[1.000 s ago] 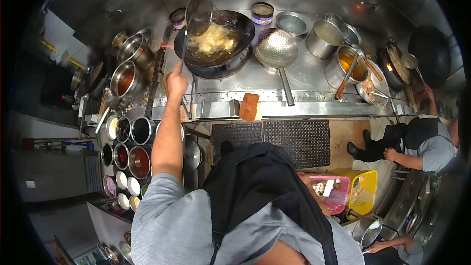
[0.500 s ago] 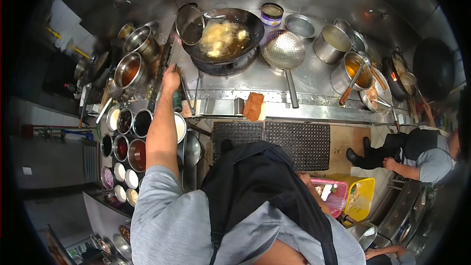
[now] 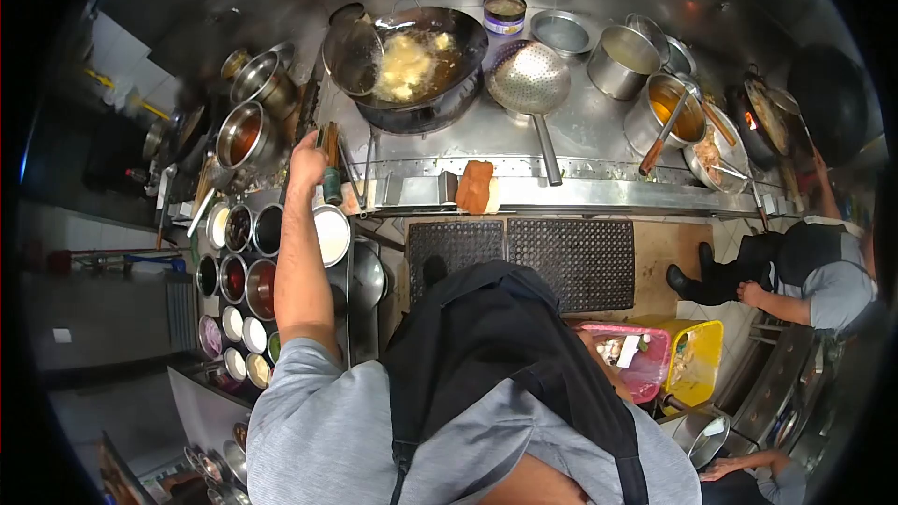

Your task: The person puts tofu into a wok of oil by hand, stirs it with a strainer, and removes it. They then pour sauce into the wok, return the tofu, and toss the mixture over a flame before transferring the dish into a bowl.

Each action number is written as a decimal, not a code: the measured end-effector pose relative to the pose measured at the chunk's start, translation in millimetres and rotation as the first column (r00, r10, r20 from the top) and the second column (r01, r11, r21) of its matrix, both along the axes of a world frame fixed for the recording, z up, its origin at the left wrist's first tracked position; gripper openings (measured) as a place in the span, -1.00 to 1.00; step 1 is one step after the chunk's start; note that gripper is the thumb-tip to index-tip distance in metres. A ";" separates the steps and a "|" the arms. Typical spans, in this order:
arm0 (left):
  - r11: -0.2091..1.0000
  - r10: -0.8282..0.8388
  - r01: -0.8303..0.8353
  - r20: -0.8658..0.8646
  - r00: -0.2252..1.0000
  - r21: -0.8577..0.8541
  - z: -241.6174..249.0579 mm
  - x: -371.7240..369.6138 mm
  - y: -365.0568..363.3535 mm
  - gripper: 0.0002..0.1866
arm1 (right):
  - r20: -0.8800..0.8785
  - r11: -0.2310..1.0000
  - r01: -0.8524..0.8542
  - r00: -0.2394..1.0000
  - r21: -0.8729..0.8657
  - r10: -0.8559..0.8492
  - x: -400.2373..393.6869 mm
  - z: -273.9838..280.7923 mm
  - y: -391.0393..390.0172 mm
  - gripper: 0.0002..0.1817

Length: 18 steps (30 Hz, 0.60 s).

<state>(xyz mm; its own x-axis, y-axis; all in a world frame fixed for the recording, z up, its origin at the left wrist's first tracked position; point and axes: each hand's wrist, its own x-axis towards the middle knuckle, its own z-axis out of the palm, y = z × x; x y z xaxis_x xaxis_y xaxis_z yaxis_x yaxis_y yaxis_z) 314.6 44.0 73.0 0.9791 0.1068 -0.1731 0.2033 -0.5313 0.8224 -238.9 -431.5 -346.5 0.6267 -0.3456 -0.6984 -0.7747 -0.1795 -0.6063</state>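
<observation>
A black wok (image 3: 421, 114) stands on the stove at the back left, with pale yellow pieces of food (image 3: 404, 65) bubbling in its oil. My left arm reaches toward it. My left hand (image 3: 307, 163) is closed around the handle of a round strainer (image 3: 352, 58), whose rim hangs at the wok's left side. Beside that hand is a green-wrapped handle (image 3: 332, 185). Low by my right side, my right hand (image 3: 586, 339) is mostly hidden behind my black apron, so its fingers do not show. It is near a pink basket (image 3: 645, 382).
Right of the wok lie a perforated ladle (image 3: 529, 79), a can (image 3: 505, 14) and several pots (image 3: 625, 61). An orange-brown cloth (image 3: 475, 187) lies on the stove's front edge. Seasoning containers (image 3: 262, 292) fill the left side. A co-worker (image 3: 814, 271) stands at the right.
The view has shifted slightly. My left hand, still on the strainer's handle, has drawn a little toward me, and the strainer's rim now sits close against the frying food.
</observation>
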 end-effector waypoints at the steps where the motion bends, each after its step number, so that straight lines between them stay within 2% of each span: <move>1: 1.000 0.008 -0.008 -0.002 1.000 0.005 -3.1 -0.2 3.3 -0.47 | 0.003 0.993 -0.103 0.995 -0.065 0.103 -8.6 -10.7 -3.9 -0.78; 4: 0.940 -0.125 0.001 0.340 0.932 0.342 -28.2 19.2 18.0 -0.48 | 0.012 0.910 -0.342 0.935 -0.235 0.354 -32.9 -58.8 -19.5 -0.77; 7: 0.926 -0.093 -0.046 0.346 0.934 0.375 -37.8 33.9 17.1 -0.50 | 0.044 0.809 -0.467 0.856 -0.357 0.514 -40.9 -110.5 -40.6 -0.75; 8: 0.926 -0.093 -0.047 0.346 0.934 0.373 -37.0 36.4 14.6 -0.50 | 0.127 0.734 -0.493 0.784 -0.468 0.608 -40.3 -108.0 -39.6 -0.74; 9: 0.929 -0.079 -0.048 0.323 0.943 0.368 -36.9 38.8 11.2 -0.52 | 0.094 0.845 -0.428 0.873 -0.319 0.478 -37.6 -103.4 -49.7 -0.75; 10: 0.931 -0.066 -0.049 0.300 0.952 0.361 -36.7 41.4 7.1 -0.53 | 0.095 0.910 -0.352 0.920 -0.220 0.380 -17.8 -66.0 -42.0 -0.76; 13: 0.950 -0.009 -0.060 0.218 0.976 0.307 -36.2 49.1 -6.8 -0.52 | 0.081 0.988 -0.157 0.984 -0.002 0.157 27.7 28.4 -19.5 -0.78; 17: 0.979 -0.003 -0.045 0.239 0.971 0.197 -66.2 73.1 -5.3 -0.52 | 0.056 0.993 -0.051 0.997 0.102 0.045 50.3 91.8 -3.0 -0.81; 18: 0.990 0.064 -0.076 0.102 0.993 0.117 -66.5 74.3 -7.4 -0.52 | 0.111 0.991 -0.131 0.985 -0.003 0.131 51.7 102.7 0.4 -0.85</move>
